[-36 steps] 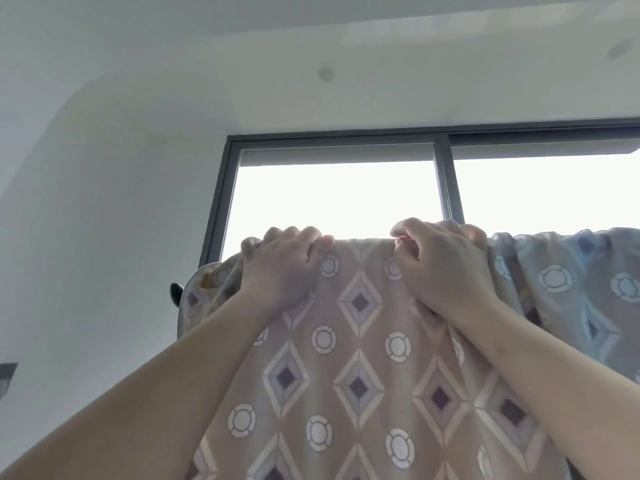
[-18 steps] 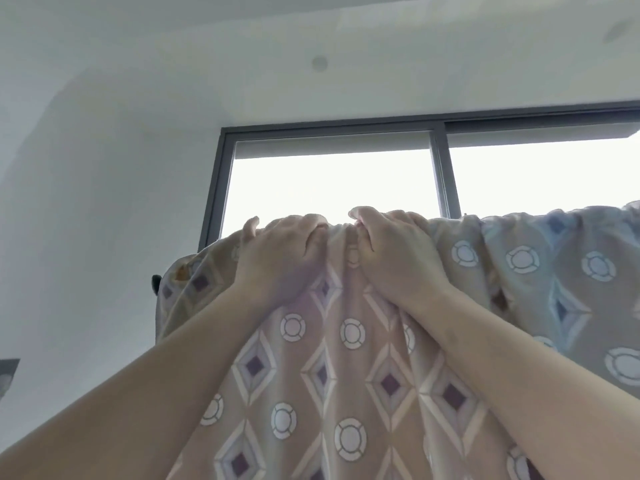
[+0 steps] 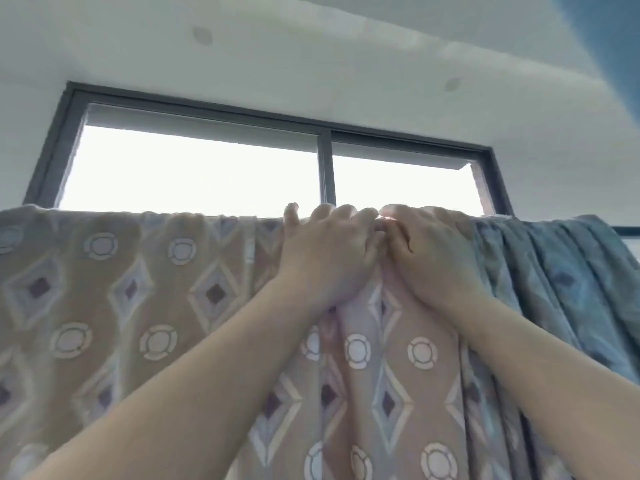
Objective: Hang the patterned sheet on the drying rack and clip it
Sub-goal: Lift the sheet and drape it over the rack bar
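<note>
The patterned sheet (image 3: 145, 306), tan with diamonds and white rings, hangs over a high rail that the cloth hides. Its top fold runs across the whole view. To the right the same cloth looks bluish and falls in folds (image 3: 561, 278). My left hand (image 3: 325, 251) and my right hand (image 3: 429, 251) are both up at the top fold, knuckles touching, fingers curled over the edge and gripping bunched fabric. No clip is visible. Something small and pale shows between my fingertips, too blurred to name.
A dark-framed window (image 3: 325, 168) glows bright behind the sheet. The white ceiling (image 3: 311, 57) with two small round fittings is overhead. A dark bar end (image 3: 627, 232) shows at the far right behind the cloth.
My view has swung to the right along the rail, so much more sheet shows to the left. My hands have come together and now touch, with the cloth bunched between them.
</note>
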Tool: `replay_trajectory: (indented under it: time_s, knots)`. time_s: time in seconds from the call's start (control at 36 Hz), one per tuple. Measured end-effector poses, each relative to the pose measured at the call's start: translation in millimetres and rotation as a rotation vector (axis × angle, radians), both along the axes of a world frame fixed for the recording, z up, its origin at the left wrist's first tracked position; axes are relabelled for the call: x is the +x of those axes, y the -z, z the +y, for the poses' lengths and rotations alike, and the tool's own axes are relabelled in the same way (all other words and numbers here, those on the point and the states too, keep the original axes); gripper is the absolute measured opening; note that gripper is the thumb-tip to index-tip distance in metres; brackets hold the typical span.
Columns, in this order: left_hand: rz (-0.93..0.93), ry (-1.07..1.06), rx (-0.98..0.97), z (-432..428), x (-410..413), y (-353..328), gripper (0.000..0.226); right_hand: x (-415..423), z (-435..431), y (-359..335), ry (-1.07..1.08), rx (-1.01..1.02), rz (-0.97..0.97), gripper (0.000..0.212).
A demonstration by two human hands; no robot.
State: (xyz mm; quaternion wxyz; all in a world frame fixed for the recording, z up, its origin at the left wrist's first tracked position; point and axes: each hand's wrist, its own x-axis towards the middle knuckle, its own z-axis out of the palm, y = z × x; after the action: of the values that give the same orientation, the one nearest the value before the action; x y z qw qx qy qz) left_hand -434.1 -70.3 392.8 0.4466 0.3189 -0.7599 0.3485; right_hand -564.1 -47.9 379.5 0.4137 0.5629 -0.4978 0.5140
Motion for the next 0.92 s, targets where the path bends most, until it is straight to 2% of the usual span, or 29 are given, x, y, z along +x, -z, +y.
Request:
replay_trajectory:
  time_s: [0.14,0.33,0.42,0.56,0.64,0.72,0.83,0.92]
  knots:
    - [-0.018,0.006,-0.026,2.3,-55.0,-0.6,0.039,-45.1,13.3,-2.4,0.036,0.010,-0.044,0.040]
    - [0.165,0.045,-0.035,1.9,-93.0,-7.6,0.035,-101.5,23.7,-0.8,0.079,0.144,-0.095,0.041]
    - [0.155,0.037,-0.049,-2.5,-98.2,-7.3,0.036,-118.7,25.8,-5.0,0.214,0.233,-0.047,0.038]
    - [0.219,-0.083,-0.094,-11.5,-80.7,-7.7,0.046,-142.6,32.5,-13.4,0.378,0.304,-0.090,0.032]
    - [0.275,-0.166,-0.053,-10.1,-73.9,-11.2,0.046,-148.2,32.8,-16.9,0.423,0.299,-0.157,0.027]
    - [0.245,-0.186,-0.037,-0.8,-88.8,-18.9,0.043,-138.5,24.8,-22.8,0.321,0.263,-0.125,0.030]
    - [0.108,0.007,-0.002,4.8,-125.5,-15.4,0.044,-129.3,10.3,-19.8,0.105,0.207,-0.008,0.048]
    - [0.101,-0.053,-0.050,-6.3,-128.3,-9.7,0.048,-146.4,7.6,-13.1,0.071,0.156,0.042,0.052]
